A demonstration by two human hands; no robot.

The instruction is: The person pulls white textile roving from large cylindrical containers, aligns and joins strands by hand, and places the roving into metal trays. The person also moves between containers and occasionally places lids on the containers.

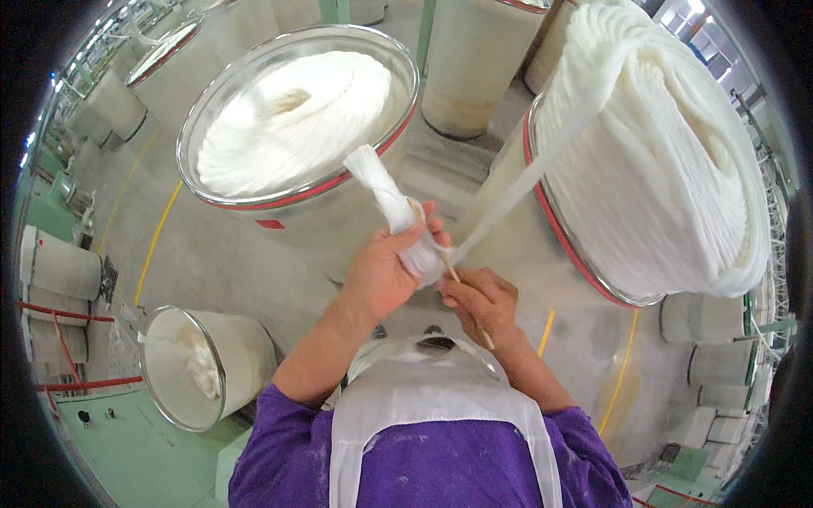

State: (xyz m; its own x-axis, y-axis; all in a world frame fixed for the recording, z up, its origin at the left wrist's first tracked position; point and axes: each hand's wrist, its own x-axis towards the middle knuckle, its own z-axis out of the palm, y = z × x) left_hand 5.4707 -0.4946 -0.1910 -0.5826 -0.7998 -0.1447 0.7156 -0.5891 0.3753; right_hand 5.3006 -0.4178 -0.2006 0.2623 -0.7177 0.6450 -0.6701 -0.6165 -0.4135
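Note:
In front of my chest my left hand (pixel 381 267) is closed round a bunched white fibre sliver (pixel 377 179), whose wide end sticks up past my fingers toward the left drum. My right hand (pixel 487 300) grips a thin wooden stick (pixel 451 268); its tip reaches the sliver just beside my left hand, and its other end shows below my palm. From the heaped sliver coil (pixel 660 152) at the right, a loose white strand (pixel 533 173) runs down to where both hands meet. Exactly how the stick and fibres cross is hard to make out.
A metal-rimmed drum (pixel 254 205) of coiled sliver stands front left; another drum (pixel 559 233) under the heaped coil leans close on the right. A smaller bin (pixel 246 360) with loose fibre sits lower left, by a green machine panel (pixel 161 449). More drums (pixel 466 68) stand behind.

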